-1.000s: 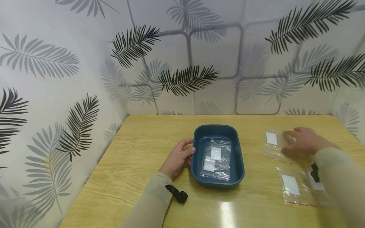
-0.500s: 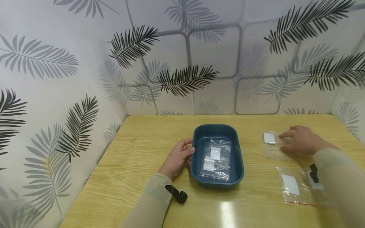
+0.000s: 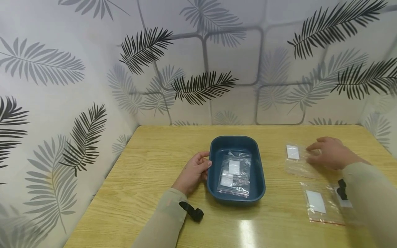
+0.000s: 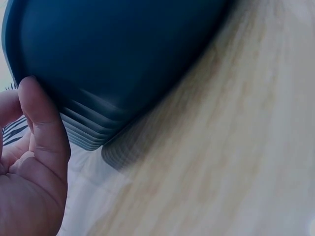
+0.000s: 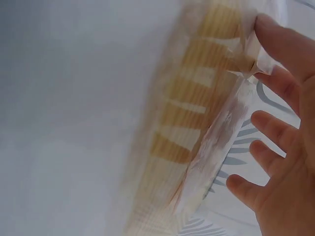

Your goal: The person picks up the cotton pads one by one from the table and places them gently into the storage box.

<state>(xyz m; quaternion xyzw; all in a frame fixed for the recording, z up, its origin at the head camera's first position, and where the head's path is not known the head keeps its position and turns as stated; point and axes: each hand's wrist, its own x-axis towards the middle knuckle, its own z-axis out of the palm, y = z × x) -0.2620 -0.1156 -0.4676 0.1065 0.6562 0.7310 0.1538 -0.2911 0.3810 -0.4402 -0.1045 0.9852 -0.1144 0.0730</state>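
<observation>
My left hand [image 3: 193, 170] grips the left rim of a dark blue plastic tub [image 3: 263, 179], thumb over the edge. In the left wrist view, the thumb [image 4: 47, 118] lies against the tub's wall. Two clear zip bags [image 3: 242, 181] with white paper pieces lie overlapped inside the tub. Over at the right, my right hand [image 3: 330, 153] pinches the edge of another clear zip bag [image 3: 296, 168] holding a white paper piece [image 3: 293, 152]. Thumb and index finger hold the plastic [image 5: 248, 54] in the right wrist view, while the other fingers spread apart.
Nearer me on the right lies a zip bag [image 3: 328, 206] with a red seal line, and one more white piece [image 3: 342, 198] sits partly under the right forearm. The wooden table [image 3: 149, 162] meets a leaf-patterned wall covering [image 3: 232, 103] behind.
My right hand and the bag it pinches have shifted slightly, and the bag's paper piece now lies a little left of where it was. The left hand and tub have stayed put.
</observation>
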